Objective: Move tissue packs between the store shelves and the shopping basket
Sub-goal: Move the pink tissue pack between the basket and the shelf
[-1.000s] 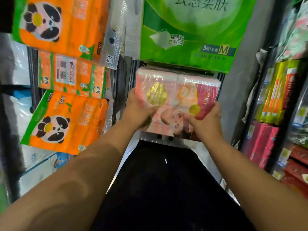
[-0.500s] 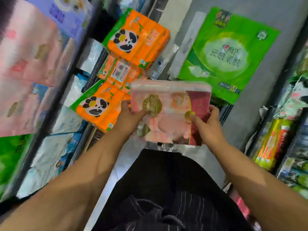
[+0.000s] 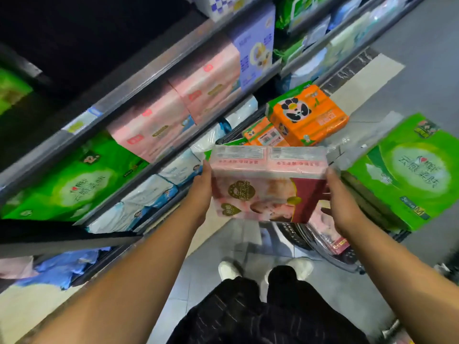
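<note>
I hold a pink and dark-red tissue pack (image 3: 268,184) in front of me with both hands. My left hand (image 3: 202,187) grips its left side and my right hand (image 3: 341,202) grips its right side. Below and right of the pack sits the dark shopping basket (image 3: 298,235), with another pink pack (image 3: 327,232) inside it. The store shelves (image 3: 149,68) run along the left, stocked with pink packs (image 3: 154,127) and a green pack (image 3: 72,182).
Orange panda packs (image 3: 305,117) lie beyond the held pack. A large green pack (image 3: 407,172) sits at the right, over the basket. White and blue packs (image 3: 149,192) fill the lower shelf. My shoes (image 3: 228,270) stand on grey floor tiles.
The view has swung left and down toward the shelves. The held pink pack came away from the basket area and is tilted so its top face shows. Both hands kept their grip.
</note>
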`<state>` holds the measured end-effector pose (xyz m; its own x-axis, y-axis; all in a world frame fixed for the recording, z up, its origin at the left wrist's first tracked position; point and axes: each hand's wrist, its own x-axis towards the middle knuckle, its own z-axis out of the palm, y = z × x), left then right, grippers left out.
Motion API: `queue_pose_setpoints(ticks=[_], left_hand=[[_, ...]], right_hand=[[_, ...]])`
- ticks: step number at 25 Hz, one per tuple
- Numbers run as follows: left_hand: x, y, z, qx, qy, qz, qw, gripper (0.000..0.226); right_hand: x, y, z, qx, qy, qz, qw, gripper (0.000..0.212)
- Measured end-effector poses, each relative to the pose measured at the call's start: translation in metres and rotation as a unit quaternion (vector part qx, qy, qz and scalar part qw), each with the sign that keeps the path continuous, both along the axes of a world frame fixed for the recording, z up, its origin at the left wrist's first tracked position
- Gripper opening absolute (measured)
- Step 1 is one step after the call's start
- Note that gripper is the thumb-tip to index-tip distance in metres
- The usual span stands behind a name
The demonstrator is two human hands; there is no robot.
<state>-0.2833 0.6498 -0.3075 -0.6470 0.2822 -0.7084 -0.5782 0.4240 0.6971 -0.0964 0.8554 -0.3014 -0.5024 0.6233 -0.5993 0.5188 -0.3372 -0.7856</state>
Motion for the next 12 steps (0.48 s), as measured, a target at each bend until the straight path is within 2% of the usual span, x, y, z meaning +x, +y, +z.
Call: queue_pose_setpoints(ticks=[4,7,10,12], left_hand=[[-0.018,-0.057,0.060,-0.006,-0.020,0.025,0.999,0.063],[-0.041,-0.095,0.069,0.016,-0.040,0.074,0.996,0.056],[-0.061,-0.133,0.076,0.007,0.026,0.106,0.994,0.050],[-0.074,-0.156,0.084,0.011,0.064,0.124,0.990,0.036]], right_hand=[[-0.045,-0.055,0.021,-0.041,-0.022,0.020,0.999,0.057],[-0.075,-0.088,0.032,-0.044,0.012,0.037,0.998,0.059],[-0.102,-0.114,0.048,-0.025,0.047,0.067,0.996,0.051],[-0.123,-0.126,0.061,-0.001,0.042,0.086,0.995,0.044]])
